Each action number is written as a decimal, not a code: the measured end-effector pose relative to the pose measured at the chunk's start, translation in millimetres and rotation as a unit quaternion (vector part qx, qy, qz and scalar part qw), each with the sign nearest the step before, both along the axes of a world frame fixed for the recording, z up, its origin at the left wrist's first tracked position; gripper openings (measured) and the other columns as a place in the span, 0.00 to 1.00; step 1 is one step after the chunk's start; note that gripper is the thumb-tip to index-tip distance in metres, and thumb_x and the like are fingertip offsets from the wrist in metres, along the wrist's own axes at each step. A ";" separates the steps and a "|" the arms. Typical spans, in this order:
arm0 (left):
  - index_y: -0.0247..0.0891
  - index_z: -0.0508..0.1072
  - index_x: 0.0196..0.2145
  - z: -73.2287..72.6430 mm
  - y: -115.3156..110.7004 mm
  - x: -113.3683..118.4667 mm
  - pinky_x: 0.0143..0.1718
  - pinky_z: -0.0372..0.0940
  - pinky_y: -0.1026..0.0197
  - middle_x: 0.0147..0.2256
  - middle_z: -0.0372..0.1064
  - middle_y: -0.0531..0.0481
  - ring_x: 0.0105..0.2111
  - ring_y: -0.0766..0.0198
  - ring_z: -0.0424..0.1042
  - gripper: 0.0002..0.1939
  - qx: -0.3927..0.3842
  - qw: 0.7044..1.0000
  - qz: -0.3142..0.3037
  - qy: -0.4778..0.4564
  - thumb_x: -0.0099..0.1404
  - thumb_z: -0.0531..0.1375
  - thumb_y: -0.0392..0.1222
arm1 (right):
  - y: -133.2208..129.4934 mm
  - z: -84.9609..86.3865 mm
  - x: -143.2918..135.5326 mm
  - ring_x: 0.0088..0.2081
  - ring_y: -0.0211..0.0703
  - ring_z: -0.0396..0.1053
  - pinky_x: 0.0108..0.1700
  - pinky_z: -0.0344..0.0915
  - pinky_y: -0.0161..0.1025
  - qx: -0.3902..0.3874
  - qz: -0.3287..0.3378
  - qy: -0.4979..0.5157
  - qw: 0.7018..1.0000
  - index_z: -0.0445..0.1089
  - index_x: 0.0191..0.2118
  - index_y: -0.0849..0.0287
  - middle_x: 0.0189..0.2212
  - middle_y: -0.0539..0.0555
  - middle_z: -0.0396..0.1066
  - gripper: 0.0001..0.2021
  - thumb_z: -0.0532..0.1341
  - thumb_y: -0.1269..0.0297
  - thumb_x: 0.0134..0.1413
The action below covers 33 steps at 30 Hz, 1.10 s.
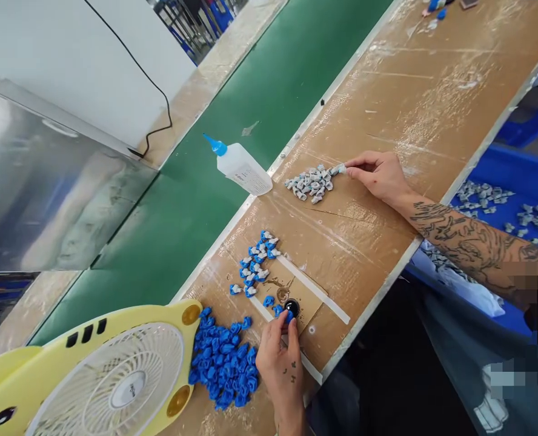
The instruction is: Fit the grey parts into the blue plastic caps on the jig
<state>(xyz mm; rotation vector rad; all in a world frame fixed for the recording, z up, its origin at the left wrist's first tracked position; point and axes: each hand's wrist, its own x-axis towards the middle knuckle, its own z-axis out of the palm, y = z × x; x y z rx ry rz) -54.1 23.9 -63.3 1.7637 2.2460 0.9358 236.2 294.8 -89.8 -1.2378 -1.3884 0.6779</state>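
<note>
My left hand (pixel 283 360) pinches a small blue plastic piece (pixel 289 317) at the edge of a small round black dish (pixel 292 307). Beside the dish lie loose blue pieces (pixel 268 301) on a taped-down cardboard sheet (pixel 312 297). Further right, my right hand (pixel 380 174) has thumb and finger closed on a small grey piece (pixel 340 169) at the edge of a pile of grey pieces (pixel 312 183). Joined blue-and-grey pieces (pixel 256 260) lie in a cluster between the two hands' areas. A heap of blue pieces (pixel 226 357) is left of my left hand.
A white squeeze bottle (pixel 244 168) with a blue nozzle stands by the green belt (pixel 196 200). A yellow fan (pixel 114 369) lies at the lower left. Under the table's right edge, a blue bin (pixel 518 175) holds more grey pieces.
</note>
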 end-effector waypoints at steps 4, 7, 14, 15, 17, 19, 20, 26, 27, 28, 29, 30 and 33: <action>0.41 0.82 0.38 0.3 0.9 0.4 0.33 0.73 0.60 0.33 0.80 0.45 0.31 0.59 0.79 0.12 0.008 1.000 -0.010 0.012 0.66 0.60 0.48 | -39.3 26.2 -21.4 0.33 0.43 0.75 0.35 0.71 0.38 0.004 0.109 0.047 0.993 0.81 0.34 0.57 0.32 0.53 0.79 0.06 0.71 0.62 0.49; 0.41 0.82 0.37 0.2 -1.5 0.9 0.33 0.73 0.60 0.34 0.80 0.46 0.31 0.59 0.79 0.11 -0.001 0.999 0.018 -0.049 0.62 0.63 0.48 | -85.8 36.5 -53.4 0.32 0.40 0.75 0.35 0.71 0.35 -0.040 0.269 0.073 0.960 0.82 0.36 0.58 0.32 0.53 0.80 0.07 0.69 0.60 0.54; 0.37 0.79 0.33 0.4 -7.1 7.7 0.28 0.73 0.62 0.28 0.80 0.49 0.27 0.60 0.79 0.13 0.060 0.914 0.198 -0.350 0.52 0.71 0.46 | -162.2 17.9 -126.2 0.31 0.40 0.76 0.34 0.72 0.34 -0.108 0.414 0.161 0.889 0.82 0.36 0.61 0.30 0.55 0.80 0.14 0.66 0.54 0.59; 0.37 0.79 0.32 1.6 -5.7 9.2 0.28 0.72 0.63 0.27 0.79 0.49 0.26 0.61 0.79 0.13 0.069 0.900 0.199 -0.381 0.51 0.72 0.46 | -166.3 16.4 -131.6 0.31 0.40 0.76 0.34 0.72 0.34 -0.104 0.411 0.170 0.890 0.82 0.36 0.61 0.30 0.55 0.80 0.14 0.66 0.54 0.59; 0.37 0.78 0.30 4.8 -1.6 12.4 0.27 0.72 0.64 0.26 0.79 0.49 0.24 0.62 0.78 0.15 0.087 0.875 0.195 -0.434 0.48 0.74 0.47 | -170.9 16.0 -138.8 0.31 0.40 0.76 0.35 0.73 0.34 -0.084 0.402 0.171 0.895 0.81 0.36 0.61 0.30 0.55 0.80 0.14 0.66 0.54 0.61; 0.37 0.77 0.28 8.2 2.4 15.6 0.27 0.72 0.64 0.24 0.78 0.50 0.23 0.63 0.77 0.16 0.096 0.856 0.187 -0.472 0.46 0.75 0.48 | -172.6 17.6 -142.0 0.31 0.40 0.77 0.36 0.73 0.34 -0.054 0.397 0.156 0.903 0.81 0.36 0.61 0.30 0.56 0.79 0.14 0.65 0.55 0.62; 0.37 0.77 0.28 9.7 3.7 16.8 0.26 0.72 0.64 0.24 0.78 0.50 0.22 0.63 0.76 0.17 0.100 0.849 0.184 -0.485 0.46 0.75 0.49 | -172.7 18.6 -142.5 0.32 0.40 0.77 0.37 0.73 0.34 -0.037 0.396 0.145 0.906 0.81 0.37 0.61 0.30 0.56 0.80 0.13 0.65 0.56 0.63; 0.36 0.79 0.28 11.2 2.9 8.9 0.28 0.74 0.62 0.25 0.78 0.48 0.25 0.60 0.78 0.16 0.049 0.856 0.162 -0.489 0.46 0.75 0.48 | -165.7 23.6 -141.0 0.32 0.39 0.77 0.36 0.72 0.31 0.037 0.432 0.069 0.898 0.81 0.37 0.63 0.32 0.58 0.80 0.10 0.64 0.63 0.63; 0.36 0.79 0.29 10.2 2.7 5.9 0.27 0.75 0.62 0.25 0.78 0.47 0.25 0.59 0.79 0.16 0.040 0.859 0.156 -0.486 0.46 0.75 0.48 | -163.7 24.0 -141.6 0.31 0.39 0.77 0.36 0.72 0.31 0.042 0.436 0.065 0.896 0.81 0.37 0.63 0.31 0.58 0.80 0.10 0.64 0.63 0.63; 0.36 0.79 0.29 9.1 3.0 3.1 0.27 0.75 0.62 0.25 0.78 0.47 0.25 0.59 0.78 0.16 0.035 0.862 0.151 -0.483 0.47 0.75 0.48 | -161.8 24.0 -142.7 0.31 0.38 0.77 0.35 0.72 0.31 0.045 0.437 0.064 0.896 0.81 0.37 0.63 0.31 0.57 0.79 0.10 0.64 0.63 0.63; 0.35 0.79 0.29 8.1 3.7 1.0 0.27 0.75 0.62 0.25 0.78 0.47 0.25 0.59 0.78 0.16 0.033 0.863 0.146 -0.482 0.47 0.75 0.47 | -160.2 23.9 -144.2 0.31 0.38 0.77 0.35 0.72 0.31 0.044 0.437 0.064 0.896 0.81 0.36 0.63 0.30 0.57 0.79 0.10 0.64 0.63 0.63; 0.35 0.79 0.30 7.4 4.8 -0.4 0.26 0.74 0.62 0.25 0.78 0.47 0.24 0.59 0.78 0.16 0.034 0.865 0.144 -0.480 0.48 0.75 0.47 | -159.1 23.5 -145.8 0.30 0.38 0.77 0.35 0.72 0.31 0.043 0.436 0.064 0.897 0.81 0.36 0.63 0.30 0.57 0.79 0.10 0.64 0.63 0.63; 0.36 0.80 0.30 8.4 9.7 0.1 0.25 0.74 0.62 0.26 0.79 0.46 0.24 0.59 0.78 0.15 0.039 0.871 0.140 -0.470 0.49 0.74 0.48 | -158.3 22.3 -149.8 0.31 0.38 0.77 0.36 0.72 0.31 0.039 0.435 0.059 0.898 0.81 0.36 0.63 0.31 0.57 0.80 0.10 0.64 0.63 0.63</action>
